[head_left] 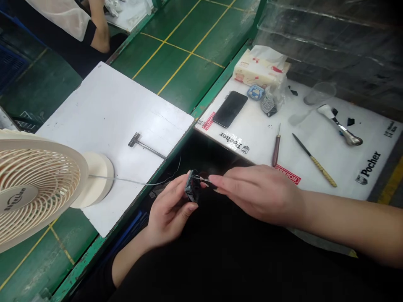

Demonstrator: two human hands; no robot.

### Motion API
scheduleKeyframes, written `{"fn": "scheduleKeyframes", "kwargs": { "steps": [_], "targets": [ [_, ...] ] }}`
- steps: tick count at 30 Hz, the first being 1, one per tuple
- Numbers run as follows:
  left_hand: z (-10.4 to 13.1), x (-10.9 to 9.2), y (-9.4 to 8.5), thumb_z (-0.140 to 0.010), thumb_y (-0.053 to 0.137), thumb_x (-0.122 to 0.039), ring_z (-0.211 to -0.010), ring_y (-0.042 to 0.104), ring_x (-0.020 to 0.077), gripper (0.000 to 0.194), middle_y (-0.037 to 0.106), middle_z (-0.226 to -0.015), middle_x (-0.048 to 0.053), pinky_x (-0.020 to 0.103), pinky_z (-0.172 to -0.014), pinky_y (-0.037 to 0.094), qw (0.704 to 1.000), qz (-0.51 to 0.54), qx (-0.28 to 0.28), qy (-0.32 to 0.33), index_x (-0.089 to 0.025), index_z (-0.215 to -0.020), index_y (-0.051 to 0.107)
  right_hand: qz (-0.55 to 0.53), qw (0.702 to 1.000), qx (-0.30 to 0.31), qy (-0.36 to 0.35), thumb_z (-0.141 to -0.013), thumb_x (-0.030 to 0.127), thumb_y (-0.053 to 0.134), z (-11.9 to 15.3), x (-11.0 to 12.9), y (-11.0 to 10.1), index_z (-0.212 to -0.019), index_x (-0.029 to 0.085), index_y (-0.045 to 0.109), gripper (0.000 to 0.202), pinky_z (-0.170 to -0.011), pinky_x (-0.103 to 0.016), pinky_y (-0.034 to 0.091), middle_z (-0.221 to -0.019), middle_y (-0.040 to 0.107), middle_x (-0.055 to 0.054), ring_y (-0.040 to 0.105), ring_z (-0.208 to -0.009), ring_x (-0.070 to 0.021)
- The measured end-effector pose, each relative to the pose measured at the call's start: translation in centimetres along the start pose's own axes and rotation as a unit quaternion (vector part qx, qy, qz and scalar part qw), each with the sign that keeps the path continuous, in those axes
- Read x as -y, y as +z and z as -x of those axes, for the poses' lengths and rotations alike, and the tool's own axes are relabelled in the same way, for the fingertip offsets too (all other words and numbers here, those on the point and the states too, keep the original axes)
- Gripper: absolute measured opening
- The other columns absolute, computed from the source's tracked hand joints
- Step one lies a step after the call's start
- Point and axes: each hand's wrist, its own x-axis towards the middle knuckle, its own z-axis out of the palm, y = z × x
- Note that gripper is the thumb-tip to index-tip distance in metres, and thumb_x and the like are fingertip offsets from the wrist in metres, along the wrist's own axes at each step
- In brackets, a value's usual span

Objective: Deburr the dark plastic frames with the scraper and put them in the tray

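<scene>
My left hand is closed around a small dark plastic part, its thumb and fingers gripping the edges. Close beside it, my right hand pinches a thin metal-tipped tool, whose tip meets the near face of the part. Most of that tool is hidden by the fingers, so its exact kind is unclear. Both hands are above my dark-clothed lap. On the white mat to the right lie a wooden-handled awl and a slim file with a yellow handle.
A beige fan stands on the white board at left, near a T-shaped dark piece. The right mat holds a black phone, tissue pack, bagged part and metal-ended spoon-like object. Another person's arm shows top left.
</scene>
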Motion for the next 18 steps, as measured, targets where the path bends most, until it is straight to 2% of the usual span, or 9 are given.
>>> {"fn": "scheduleKeyframes", "kwargs": {
  "steps": [1, 3, 5, 7, 9, 11, 12, 15, 18],
  "targets": [
    [0.0, 0.0, -0.2, -0.108, 0.082, -0.014, -0.153, 0.075, 0.0355, 0.069, 0.079, -0.163, 0.017, 0.052, -0.131, 0.063, 0.999, -0.037, 0.002, 0.016, -0.028, -0.174, 0.068, -0.081, 0.993, -0.002, 0.082, -0.121, 0.019, 0.067, 0.1, 0.1, 0.6, -0.142, 0.020, 0.083, 0.026, -0.071, -0.030, 0.067, -0.101, 0.089, -0.003, 0.082, -0.081, -0.0180],
    [0.1, 0.1, -0.3, -0.107, 0.084, -0.012, -0.153, 0.075, 0.0344, 0.077, 0.078, -0.164, 0.016, 0.052, -0.133, 0.061, 0.995, -0.092, -0.009, 0.031, -0.031, -0.179, 0.063, -0.229, 0.942, 0.020, 0.245, -0.123, 0.033, 0.069, 0.1, 0.3, 1.7, -0.134, 0.019, 0.089, 0.027, -0.061, -0.028, 0.063, -0.090, 0.086, -0.002, 0.077, -0.067, -0.0165],
    [0.2, 0.4, -0.3, -0.107, 0.084, -0.013, -0.152, 0.075, 0.0337, 0.081, 0.078, -0.164, 0.015, 0.050, -0.131, 0.063, 0.994, -0.102, -0.028, 0.018, -0.034, -0.181, 0.059, -0.277, 0.910, 0.033, 0.307, -0.123, 0.039, 0.068, 0.1, 0.4, 2.5, -0.135, 0.020, 0.090, 0.031, -0.060, -0.028, 0.063, -0.088, 0.085, -0.002, 0.076, -0.065, -0.0169],
    [0.3, 0.6, -0.3, -0.109, 0.083, -0.016, -0.147, 0.078, 0.0335, 0.078, 0.078, -0.162, 0.015, 0.047, -0.124, 0.068, 0.997, -0.070, -0.037, -0.010, -0.035, -0.181, 0.060, -0.197, 0.951, 0.007, 0.237, -0.121, 0.032, 0.069, 0.2, 0.3, 3.1, -0.138, 0.023, 0.090, 0.029, -0.072, -0.031, 0.067, -0.097, 0.087, -0.005, 0.081, -0.079, -0.0199],
    [0.5, 0.6, -0.2, -0.111, 0.081, -0.019, -0.143, 0.081, 0.0339, 0.070, 0.077, -0.163, 0.015, 0.045, -0.115, 0.073, 0.998, -0.041, -0.036, -0.033, -0.034, -0.178, 0.064, -0.047, 0.994, -0.024, 0.098, -0.117, 0.021, 0.068, 0.4, 0.2, 3.5, -0.139, 0.023, 0.090, 0.031, -0.076, -0.034, 0.067, -0.099, 0.086, -0.007, 0.079, -0.083, -0.0218],
    [0.7, 0.6, -0.3, -0.111, 0.080, -0.019, -0.144, 0.080, 0.0345, 0.065, 0.076, -0.165, 0.016, 0.045, -0.114, 0.074, 0.998, -0.049, -0.029, -0.038, -0.033, -0.174, 0.069, 0.051, 0.998, -0.036, -0.003, -0.115, 0.015, 0.066, 0.6, 0.1, 3.8, -0.137, 0.019, 0.089, 0.033, -0.067, -0.035, 0.061, -0.089, 0.082, -0.006, 0.072, -0.074, -0.0221],
    [0.8, 0.5, -0.4, -0.111, 0.080, -0.019, -0.145, 0.079, 0.0346, 0.064, 0.076, -0.165, 0.016, 0.045, -0.116, 0.073, 0.997, -0.061, -0.025, -0.033, -0.032, -0.172, 0.070, 0.053, 0.998, -0.039, -0.012, -0.115, 0.014, 0.065, 0.6, 0.2, 4.0, -0.136, 0.017, 0.089, 0.033, -0.064, -0.035, 0.059, -0.086, 0.080, -0.006, 0.071, -0.071, -0.0220],
    [0.8, 0.3, -1.0, -0.110, 0.081, -0.016, -0.148, 0.076, 0.0340, 0.068, 0.077, -0.162, 0.015, 0.048, -0.126, 0.066, 0.995, -0.099, -0.005, -0.008, -0.031, -0.175, 0.068, -0.128, 0.981, -0.022, 0.145, -0.117, 0.023, 0.067, 0.2, 0.4, 4.4, -0.130, 0.016, 0.091, 0.028, -0.063, -0.032, 0.059, -0.087, 0.081, -0.006, 0.072, -0.071, -0.0199],
    [0.7, 0.3, -1.3, -0.110, 0.080, -0.016, -0.149, 0.075, 0.0335, 0.064, 0.080, -0.157, 0.013, 0.051, -0.132, 0.061, 0.993, -0.121, -0.002, -0.008, -0.030, -0.172, 0.070, -0.358, 0.862, 0.050, 0.356, -0.121, 0.037, 0.064, -0.8, 0.4, 4.4, -0.124, 0.016, 0.090, 0.034, -0.050, -0.028, 0.048, -0.077, 0.074, -0.002, 0.061, -0.057, -0.0158]
  ]
}}
